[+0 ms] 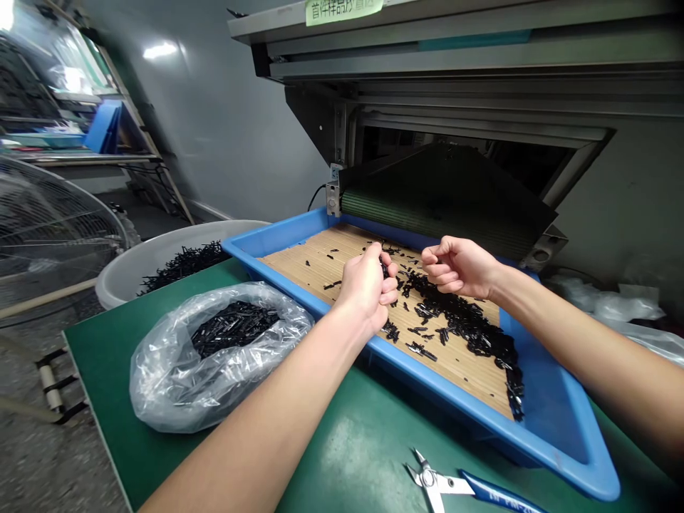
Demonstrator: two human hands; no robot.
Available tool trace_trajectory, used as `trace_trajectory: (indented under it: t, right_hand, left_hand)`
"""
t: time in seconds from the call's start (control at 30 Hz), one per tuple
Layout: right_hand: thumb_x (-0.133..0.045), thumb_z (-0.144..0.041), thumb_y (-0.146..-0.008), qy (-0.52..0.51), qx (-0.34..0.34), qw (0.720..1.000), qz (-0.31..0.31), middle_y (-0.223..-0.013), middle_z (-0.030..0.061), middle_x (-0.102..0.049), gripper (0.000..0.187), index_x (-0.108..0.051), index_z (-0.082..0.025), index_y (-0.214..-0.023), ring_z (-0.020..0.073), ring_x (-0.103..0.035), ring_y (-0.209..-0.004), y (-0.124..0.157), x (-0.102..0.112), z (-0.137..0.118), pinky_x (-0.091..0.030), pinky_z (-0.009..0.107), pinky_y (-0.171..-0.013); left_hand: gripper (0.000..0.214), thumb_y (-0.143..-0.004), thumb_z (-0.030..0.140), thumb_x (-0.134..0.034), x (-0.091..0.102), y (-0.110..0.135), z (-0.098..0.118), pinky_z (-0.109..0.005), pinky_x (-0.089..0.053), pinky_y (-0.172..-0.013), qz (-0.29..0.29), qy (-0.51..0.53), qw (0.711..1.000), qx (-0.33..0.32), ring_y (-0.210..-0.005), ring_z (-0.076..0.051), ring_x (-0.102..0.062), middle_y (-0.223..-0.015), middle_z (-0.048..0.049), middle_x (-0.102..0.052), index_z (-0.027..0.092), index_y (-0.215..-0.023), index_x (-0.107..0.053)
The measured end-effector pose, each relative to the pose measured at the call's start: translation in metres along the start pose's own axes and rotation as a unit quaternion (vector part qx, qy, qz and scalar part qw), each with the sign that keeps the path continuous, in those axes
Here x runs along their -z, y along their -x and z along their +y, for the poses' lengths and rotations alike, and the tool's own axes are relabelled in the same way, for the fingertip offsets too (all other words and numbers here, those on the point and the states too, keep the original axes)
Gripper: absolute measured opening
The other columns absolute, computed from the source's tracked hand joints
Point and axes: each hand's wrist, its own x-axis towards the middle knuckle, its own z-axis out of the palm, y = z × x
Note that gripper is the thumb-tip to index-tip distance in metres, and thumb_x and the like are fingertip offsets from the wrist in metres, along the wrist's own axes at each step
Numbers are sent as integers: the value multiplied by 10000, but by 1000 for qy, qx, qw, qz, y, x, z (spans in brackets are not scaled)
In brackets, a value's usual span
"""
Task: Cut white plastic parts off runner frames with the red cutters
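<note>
While the left hand (368,288) and the right hand (460,268) are held above a blue tray (278,239), they are kept apart, with only a small gap between them. The right hand is curled shut, and nothing can be seen in it. The left hand is curled too, and a few small black bits (385,269) are seen at its fingers (389,288), but whether they are gripped cannot be told. More small black bits (459,320) are spread over a wooden slat mat (320,271) in the tray, with most toward the right. On a green table (101,370), a clear plastic bag (176,385) filled with black bits is set left of the tray. Blue-handled cutters (432,481) are laid on the near side. A gray tub (160,256) holding black bits is placed past the bag, and a dark belt machine (449,199) is seen at the far end of the tray.
</note>
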Motion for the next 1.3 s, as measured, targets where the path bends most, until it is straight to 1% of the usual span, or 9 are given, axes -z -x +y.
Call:
trace_trajectory:
  t: [0.1,0.23,0.33,0.43,0.57,0.83,1.0,1.13,1.3]
  right_hand:
    - [-310,-467,-786,13,6,1000,-28,-595,-47,-249,235,-290,-243,-718,116,-181,-472,1,-3,1,-204,262,-391]
    - [-590,-413,-770,112,4,992,-53,-530,-37,-342,336,-426,-193,-577,93,-256,-494,3,-13,5,-208,264,-458]
    - [-692,-372,-757,240,23,970,-39,-581,-30,-510,205,-681,-175,-701,100,-371,-538,4,-14,3,-274,261,-528]
    - [-691,-314,-782,340,50,938,-46,-653,-43,-599,104,-764,-244,-803,105,-453,-592,4,-12,-1,-317,253,-596]
    - [-720,-328,-785,370,51,926,-49,-660,-34,-627,90,-774,-257,-777,119,-495,-615,4,-9,-1,-330,256,-617]
    - [-719,-396,-809,392,30,918,-56,-687,-30,-642,151,-794,-291,-887,125,-505,-612,4,-5,3,-336,260,-613]
    - [-730,-397,-788,406,8,913,-37,-712,0,-643,160,-794,-291,-889,158,-532,-660,2,-6,8,-337,279,-609]
    - [-731,-383,-775,403,-17,915,-22,-736,39,-650,148,-779,-259,-838,187,-542,-690,2,-7,10,-334,292,-605]
    - [-682,-326,-810,369,-12,928,-46,-642,22,-583,151,-684,-197,-731,150,-460,-600,4,-8,6,-305,283,-570]
  left_hand:
    - [256,-977,267,-438,-1,1,0,-159,-116,-344,2,-4,1000,-1,-358,-25,-261,-572,46,-440,184,-735,-421]
    - [261,-978,269,-434,-1,1,0,-160,-120,-346,2,-6,1000,-1,-358,-24,-265,-569,48,-437,185,-732,-417]
    - [251,-973,267,-442,-1,0,0,-162,-118,-345,-1,-5,1000,-1,-357,-24,-260,-569,49,-435,185,-737,-419]
    - [245,-971,266,-442,0,-1,0,-163,-116,-344,-1,-3,1000,0,-356,-26,-258,-570,49,-434,186,-740,-421]
    - [244,-967,271,-451,0,-2,-1,-161,-121,-343,-5,0,1000,1,-358,-26,-262,-580,47,-437,187,-740,-419]
    - [248,-972,276,-449,-1,1,0,-154,-124,-344,-4,-2,1000,-1,-359,-25,-260,-584,47,-436,187,-742,-421]
    - [247,-970,275,-451,0,1,1,-154,-121,-341,-2,1,1000,2,-358,-25,-255,-581,48,-430,187,-741,-419]
    - [246,-958,285,-484,1,0,0,-155,-128,-339,-6,3,1000,-3,-360,-30,-268,-585,42,-443,189,-740,-423]
    - [245,-961,279,-473,1,0,0,-153,-127,-338,-8,3,1000,-3,-361,-31,-264,-578,45,-438,191,-739,-420]
